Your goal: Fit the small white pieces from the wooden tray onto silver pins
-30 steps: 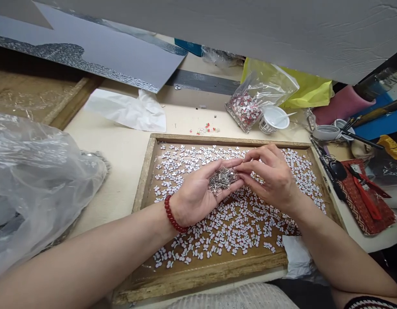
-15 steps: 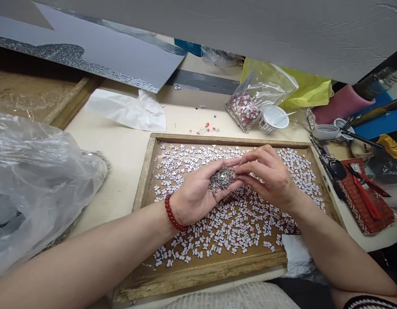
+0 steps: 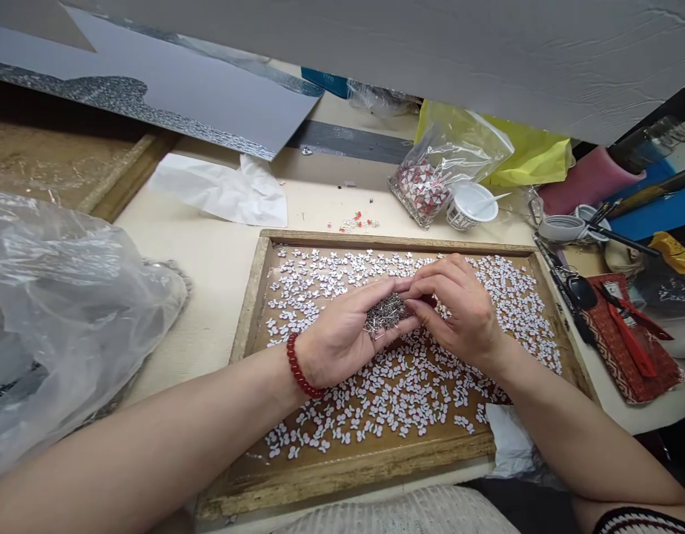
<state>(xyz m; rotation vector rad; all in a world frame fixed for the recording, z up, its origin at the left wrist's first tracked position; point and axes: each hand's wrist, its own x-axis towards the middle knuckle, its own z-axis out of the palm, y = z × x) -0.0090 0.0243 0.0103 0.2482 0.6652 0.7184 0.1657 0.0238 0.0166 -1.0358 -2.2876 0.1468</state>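
My left hand point(image 3: 342, 334), with a red bead bracelet point(image 3: 298, 367) at the wrist, is cupped palm up over a wooden tray point(image 3: 247, 304) and holds a pile of small metal pins point(image 3: 384, 313). My right hand point(image 3: 459, 311) meets it from the right, its thumb and fingertips pinched together at the edge of the pin pile. What it pinches is too small to make out. Many small white flower-shaped pieces point(image 3: 409, 386) cover the tray floor under both hands.
A crumpled clear plastic bag point(image 3: 58, 311) lies at left and white tissue point(image 3: 225, 193) behind the tray. Further back stand a bag of red-white pieces point(image 3: 425, 185) and a white cup point(image 3: 470, 204). Tools, keys and a red pouch point(image 3: 626, 341) crowd the right edge.
Both hands have sunk slightly toward the tray, and my left fingers have curled further round the pins. My right fingertips stay pinched at the pile.
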